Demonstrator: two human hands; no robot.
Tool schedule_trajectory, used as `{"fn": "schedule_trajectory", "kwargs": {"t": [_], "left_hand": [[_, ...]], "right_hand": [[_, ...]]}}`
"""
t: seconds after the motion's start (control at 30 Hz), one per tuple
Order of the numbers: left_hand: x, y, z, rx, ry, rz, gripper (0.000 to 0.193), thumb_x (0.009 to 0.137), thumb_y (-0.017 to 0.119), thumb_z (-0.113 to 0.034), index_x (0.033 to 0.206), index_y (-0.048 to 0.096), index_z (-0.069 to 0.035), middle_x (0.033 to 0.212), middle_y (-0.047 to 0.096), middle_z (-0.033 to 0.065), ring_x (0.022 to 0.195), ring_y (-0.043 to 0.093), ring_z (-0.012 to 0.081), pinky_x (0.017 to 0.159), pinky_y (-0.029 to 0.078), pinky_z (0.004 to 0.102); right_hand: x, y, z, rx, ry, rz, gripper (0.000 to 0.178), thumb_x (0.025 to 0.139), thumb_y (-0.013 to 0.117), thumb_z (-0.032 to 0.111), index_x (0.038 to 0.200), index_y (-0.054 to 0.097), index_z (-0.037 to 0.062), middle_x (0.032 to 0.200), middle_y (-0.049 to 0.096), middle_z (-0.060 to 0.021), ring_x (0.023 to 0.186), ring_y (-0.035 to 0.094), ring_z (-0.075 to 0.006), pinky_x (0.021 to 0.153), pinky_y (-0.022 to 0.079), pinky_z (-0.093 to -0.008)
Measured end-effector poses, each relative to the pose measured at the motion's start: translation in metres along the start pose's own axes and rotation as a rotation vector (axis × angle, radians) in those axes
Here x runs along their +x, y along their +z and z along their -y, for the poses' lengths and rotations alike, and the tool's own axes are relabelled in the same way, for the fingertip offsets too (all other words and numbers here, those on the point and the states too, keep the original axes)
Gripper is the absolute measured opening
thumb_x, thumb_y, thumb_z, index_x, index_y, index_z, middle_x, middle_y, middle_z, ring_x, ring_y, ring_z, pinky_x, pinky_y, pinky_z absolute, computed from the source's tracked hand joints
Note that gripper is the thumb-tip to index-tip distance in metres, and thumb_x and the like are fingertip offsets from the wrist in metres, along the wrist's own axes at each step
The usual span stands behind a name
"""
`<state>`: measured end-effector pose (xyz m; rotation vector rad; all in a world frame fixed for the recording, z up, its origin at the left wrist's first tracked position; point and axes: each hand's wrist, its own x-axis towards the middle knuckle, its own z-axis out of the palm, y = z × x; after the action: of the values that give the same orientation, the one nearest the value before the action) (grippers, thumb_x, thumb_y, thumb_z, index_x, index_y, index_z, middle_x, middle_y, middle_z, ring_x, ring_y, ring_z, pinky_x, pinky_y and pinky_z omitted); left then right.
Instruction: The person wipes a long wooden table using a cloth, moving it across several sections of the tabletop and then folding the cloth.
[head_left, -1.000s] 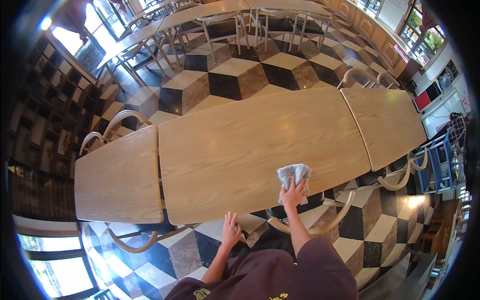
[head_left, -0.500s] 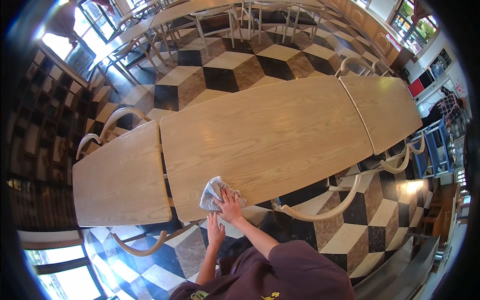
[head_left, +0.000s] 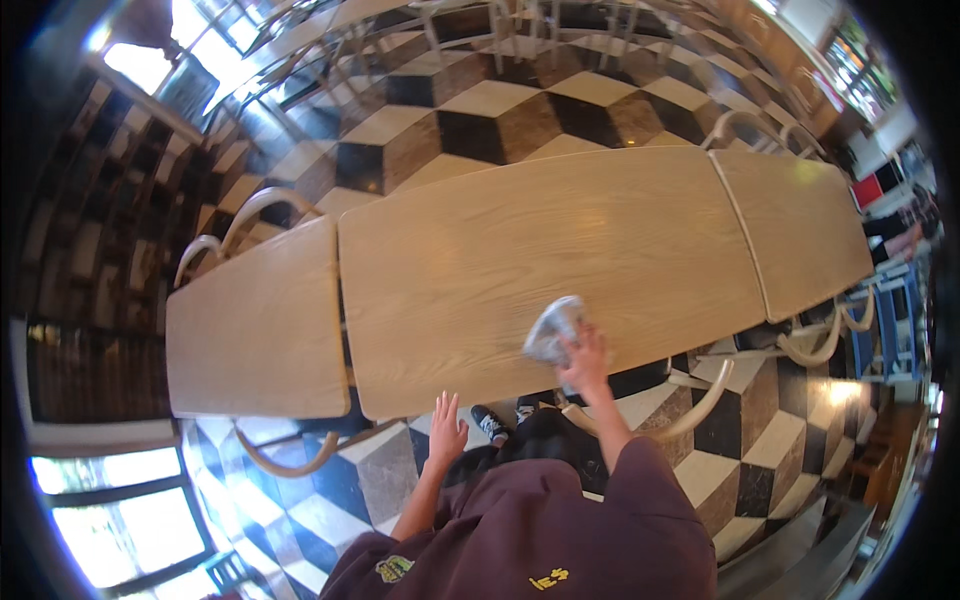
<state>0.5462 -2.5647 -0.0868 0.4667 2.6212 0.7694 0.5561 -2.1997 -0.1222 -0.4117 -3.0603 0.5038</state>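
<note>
On wooden table [head_left: 520,230] — right hand [head_left: 587,357] presses crumpled cloth [head_left: 555,328].

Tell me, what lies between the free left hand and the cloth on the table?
In the head view, only bare wooden table edge lies between the left hand and the cloth under the right hand.

One red rectangular panel [head_left: 867,190], possibly a sign or screen, stands at the far right edge past the wooden tables; its face is too small to make out. No packages or labels are visible on the tables
</note>
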Motion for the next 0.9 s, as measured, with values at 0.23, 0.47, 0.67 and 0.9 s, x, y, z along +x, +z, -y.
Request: {"fn": "schedule_trajectory", "kwargs": {"t": [0.23,0.47,0.67,0.9], "left_hand": [[0.012,-0.001,0.026,0.082,-0.112,0.045,0.065,0.089,0.055,-0.017,0.151,0.037,-0.009,0.159,0.027,0.0230,0.147,0.025,0.0430,0.117,0.026,0.0535],[0.003,-0.015,0.068,0.073,-0.040,0.144,0.065,0.087,0.055,-0.016,0.149,0.038,-0.007,0.158,0.030,0.0223,0.146,0.029,0.0407,0.115,0.029,0.0552],[0.008,-0.049,0.096,-0.073,0.023,0.075,0.063,0.086,0.055,-0.011,0.147,0.040,-0.007,0.155,0.032,0.0268,0.144,0.029,0.0460,0.115,0.030,0.0543],[0.005,-0.125,0.175,-0.082,-0.024,-0.030,0.065,0.085,0.057,-0.011,0.147,0.038,0.000,0.155,0.028,0.0310,0.144,0.028,0.0461,0.118,0.027,0.0485]], "right_hand": [[0.025,-0.012,-0.046,-0.071,0.236,-0.119,0.079,0.073,0.077,0.038,0.145,0.046,0.0370,0.159,0.030,-0.0132,0.147,0.022,-0.0454,0.116,0.023,-0.0592],[0.044,0.017,0.005,-0.112,0.547,-0.219,0.074,0.081,0.071,0.040,0.149,0.043,0.0326,0.158,0.031,-0.0148,0.146,0.023,-0.0468,0.113,0.026,-0.0617],[0.072,0.055,0.085,-0.149,0.685,-0.260,0.072,0.084,0.068,0.046,0.150,0.042,0.0323,0.156,0.034,-0.0163,0.141,0.029,-0.0482,0.108,0.029,-0.0650],[0.090,0.113,0.310,-0.020,0.249,-0.236,0.066,0.076,0.075,0.036,0.139,0.056,0.0288,0.153,0.039,-0.0171,0.142,0.029,-0.0481,0.112,0.025,-0.0663]]}}
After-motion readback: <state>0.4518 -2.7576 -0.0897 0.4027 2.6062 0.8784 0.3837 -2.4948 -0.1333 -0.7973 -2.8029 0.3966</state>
